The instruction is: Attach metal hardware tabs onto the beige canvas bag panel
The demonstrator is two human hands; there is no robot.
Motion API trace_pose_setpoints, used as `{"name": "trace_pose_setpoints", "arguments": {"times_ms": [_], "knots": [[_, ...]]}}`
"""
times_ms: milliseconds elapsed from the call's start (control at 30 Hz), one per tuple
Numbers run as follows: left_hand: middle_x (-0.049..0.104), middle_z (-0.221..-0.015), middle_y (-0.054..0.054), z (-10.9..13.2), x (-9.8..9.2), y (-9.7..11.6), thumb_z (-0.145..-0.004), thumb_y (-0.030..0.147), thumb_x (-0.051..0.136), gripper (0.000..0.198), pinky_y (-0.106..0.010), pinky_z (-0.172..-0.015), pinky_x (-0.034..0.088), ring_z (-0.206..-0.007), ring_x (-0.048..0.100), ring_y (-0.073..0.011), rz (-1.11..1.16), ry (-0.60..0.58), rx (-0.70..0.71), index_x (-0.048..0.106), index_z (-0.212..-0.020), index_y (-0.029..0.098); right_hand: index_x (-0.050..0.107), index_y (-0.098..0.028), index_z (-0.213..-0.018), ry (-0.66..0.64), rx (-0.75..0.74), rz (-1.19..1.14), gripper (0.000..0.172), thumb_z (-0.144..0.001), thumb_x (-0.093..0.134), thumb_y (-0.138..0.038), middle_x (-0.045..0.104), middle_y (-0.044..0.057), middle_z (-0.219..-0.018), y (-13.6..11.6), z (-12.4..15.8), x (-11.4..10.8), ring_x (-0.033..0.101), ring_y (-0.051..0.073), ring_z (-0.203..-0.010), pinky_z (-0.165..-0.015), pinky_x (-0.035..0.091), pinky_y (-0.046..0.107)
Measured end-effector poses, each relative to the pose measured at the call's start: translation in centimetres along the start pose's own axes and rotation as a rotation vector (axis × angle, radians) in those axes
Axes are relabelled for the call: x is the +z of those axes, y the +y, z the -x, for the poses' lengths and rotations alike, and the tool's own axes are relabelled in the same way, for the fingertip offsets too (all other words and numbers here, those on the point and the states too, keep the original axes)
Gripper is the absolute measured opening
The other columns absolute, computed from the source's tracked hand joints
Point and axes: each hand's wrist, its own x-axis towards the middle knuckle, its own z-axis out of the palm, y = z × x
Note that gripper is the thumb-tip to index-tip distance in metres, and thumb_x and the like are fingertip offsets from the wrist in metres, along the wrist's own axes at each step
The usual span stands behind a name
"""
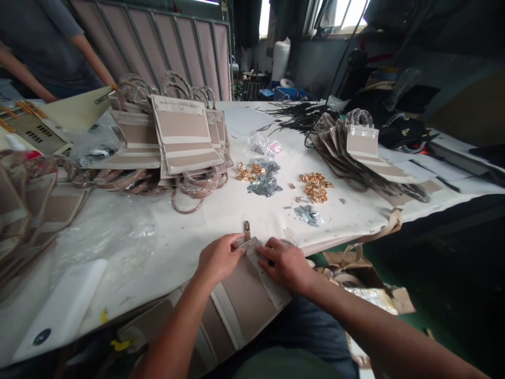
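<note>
A taupe handbag panel (pixel 244 295) with pale strips across it lies at the table's front edge, over my lap. At its upper corner, the fingers and thumb of my left hand (pixel 219 259) are closed on the edge, beside a short strap tab (pixel 247 230) with a metal fitting that sticks out past the panel. My right hand (pixel 287 264) grips the pale top strip a little to the right, fingers bent. Something small and dark shows under those fingers, too hidden to name. A plastic-wrapped handle partly shows behind my right hand.
Gold-coloured fittings (pixel 315 187) and grey metal plates (pixel 265 179) lie in heaps on the white table (pixel 177 242). Stacked bag panels stand left (pixel 183 126) and right (pixel 361 142). A white device (pixel 63 310) lies front left. Another person (pixel 51 47) stands at the far left.
</note>
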Motion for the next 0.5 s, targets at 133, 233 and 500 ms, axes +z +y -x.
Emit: {"name": "trace_pose_setpoints", "arguments": {"times_ms": [133, 233, 500], "knots": [[0.074, -0.121, -0.011, 3.7, 2.3, 0.4, -0.1, 0.027, 0.063, 0.027, -0.046, -0.101, 0.042, -0.119, 0.06, -0.0337, -0.249, 0.301, 0.109, 0.076, -0.123, 0.021, 0.071, -0.032, -0.129, -0.011, -0.026, 0.128, 0.026, -0.105, 0.063, -0.037, 0.069, 0.003, -0.117, -0.3, -0.3, 0.0, 0.07, 0.022, -0.091, -0.07, 0.048, 0.032], [0.075, -0.123, -0.009, 6.1, 4.6, -0.1, -0.105, 0.025, 0.056, 0.027, -0.047, -0.102, 0.043, -0.116, 0.062, -0.0294, -0.41, 0.458, 0.323, 0.074, -0.123, 0.019, 0.07, -0.032, -0.128, -0.026, -0.036, 0.144, 0.024, -0.106, 0.061, -0.037, 0.069, 0.003, -0.118, -0.3, -0.2, -0.1, 0.07, 0.021, -0.089, -0.068, 0.045, 0.031], [0.066, -0.145, -0.012, 7.4, 6.3, -1.5, -0.105, 0.024, 0.053, 0.045, -0.049, -0.119, 0.038, -0.131, 0.058, -0.0302, -0.545, 0.438, 0.392, 0.061, -0.147, 0.011, 0.068, -0.029, -0.129, -0.047, -0.035, 0.088, 0.026, -0.103, 0.064, -0.034, 0.066, 0.004, -0.128, -0.3, -1.1, -0.5, 0.07, 0.022, -0.096, -0.077, 0.049, 0.031]]}}
